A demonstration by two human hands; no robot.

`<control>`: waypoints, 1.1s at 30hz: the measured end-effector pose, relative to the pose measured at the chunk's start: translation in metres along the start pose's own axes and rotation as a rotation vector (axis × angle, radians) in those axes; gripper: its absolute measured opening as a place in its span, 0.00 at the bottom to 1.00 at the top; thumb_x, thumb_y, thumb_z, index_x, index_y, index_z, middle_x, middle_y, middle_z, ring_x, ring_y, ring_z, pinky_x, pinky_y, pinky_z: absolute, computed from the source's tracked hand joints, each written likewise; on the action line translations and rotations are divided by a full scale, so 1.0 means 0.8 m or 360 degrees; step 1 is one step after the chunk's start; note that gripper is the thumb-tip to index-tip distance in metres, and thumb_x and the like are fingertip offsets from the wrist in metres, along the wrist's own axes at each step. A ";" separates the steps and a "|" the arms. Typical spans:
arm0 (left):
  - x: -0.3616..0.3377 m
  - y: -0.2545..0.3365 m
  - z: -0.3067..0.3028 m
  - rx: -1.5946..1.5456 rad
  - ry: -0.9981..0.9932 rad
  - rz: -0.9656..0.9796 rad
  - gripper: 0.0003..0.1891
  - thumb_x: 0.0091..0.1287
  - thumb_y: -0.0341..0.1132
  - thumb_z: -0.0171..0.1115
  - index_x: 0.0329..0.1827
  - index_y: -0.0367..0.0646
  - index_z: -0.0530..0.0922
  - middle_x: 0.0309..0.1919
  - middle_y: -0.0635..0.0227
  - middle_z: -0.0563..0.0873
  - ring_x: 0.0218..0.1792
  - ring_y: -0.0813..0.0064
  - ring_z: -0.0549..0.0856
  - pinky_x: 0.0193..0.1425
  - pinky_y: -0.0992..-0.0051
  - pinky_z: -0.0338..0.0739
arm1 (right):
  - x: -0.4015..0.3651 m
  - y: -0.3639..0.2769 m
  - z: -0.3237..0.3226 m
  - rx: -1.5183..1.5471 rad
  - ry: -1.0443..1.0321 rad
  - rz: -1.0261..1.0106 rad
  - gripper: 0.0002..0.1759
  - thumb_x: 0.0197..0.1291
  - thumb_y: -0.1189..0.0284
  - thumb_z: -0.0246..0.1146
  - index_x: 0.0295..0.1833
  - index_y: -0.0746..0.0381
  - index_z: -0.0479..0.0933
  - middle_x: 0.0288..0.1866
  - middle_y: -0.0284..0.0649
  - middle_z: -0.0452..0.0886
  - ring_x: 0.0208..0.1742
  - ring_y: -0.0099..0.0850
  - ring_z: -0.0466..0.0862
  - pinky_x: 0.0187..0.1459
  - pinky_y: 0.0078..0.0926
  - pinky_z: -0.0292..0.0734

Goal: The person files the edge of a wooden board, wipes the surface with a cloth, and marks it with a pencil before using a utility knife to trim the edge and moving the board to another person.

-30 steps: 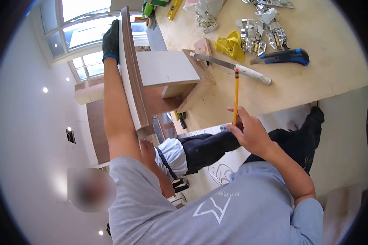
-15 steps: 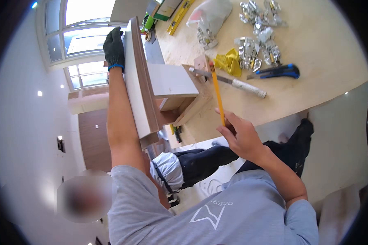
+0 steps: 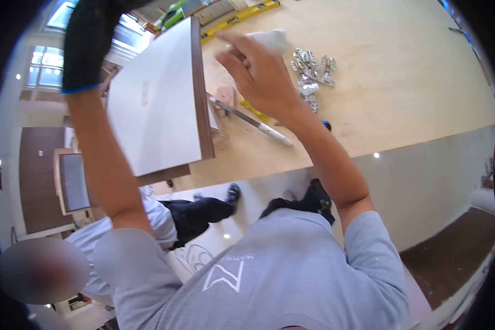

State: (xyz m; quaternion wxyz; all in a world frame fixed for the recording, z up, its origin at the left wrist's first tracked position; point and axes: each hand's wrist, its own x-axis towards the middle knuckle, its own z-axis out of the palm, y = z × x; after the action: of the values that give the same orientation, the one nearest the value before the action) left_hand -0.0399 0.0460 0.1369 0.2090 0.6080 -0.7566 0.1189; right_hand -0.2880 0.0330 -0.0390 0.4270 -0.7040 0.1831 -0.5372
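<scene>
The gloved left hand (image 3: 88, 44) gripped the upper corner of the white panel (image 3: 154, 99), which stood on edge at the near side of the desk (image 3: 412, 82). Stiff, smooth-faced and probably heavy, the panel looked best held by its edges. The bare right hand (image 3: 258, 71) hovered half-curled over the desk. Whether it held anything could not be told.

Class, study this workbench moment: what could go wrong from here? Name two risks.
1. The white panel stands on edge near the table edge, steadied only by the gloved left hand; it could tip toward the person below.
2. The bare right hand hovers above the white-handled blade; lowering carelessly might cut the fingers.
</scene>
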 end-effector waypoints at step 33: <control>-0.071 -0.099 0.150 0.0499 -0.0002 -0.1274 0.24 0.71 0.51 0.51 0.57 0.44 0.82 0.54 0.50 0.86 0.55 0.51 0.85 0.62 0.57 0.78 | -0.181 0.026 -0.049 0.0693 -0.0630 0.1210 0.08 0.77 0.72 0.53 0.49 0.64 0.76 0.27 0.30 0.75 0.29 0.16 0.73 0.30 0.18 0.68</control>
State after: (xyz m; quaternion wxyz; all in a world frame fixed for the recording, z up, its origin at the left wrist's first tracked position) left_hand 0.0259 0.0252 -0.0008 0.1433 0.8781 -0.4340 0.1417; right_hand -0.3712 0.1089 -0.1401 0.7572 -0.5702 0.2259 -0.2246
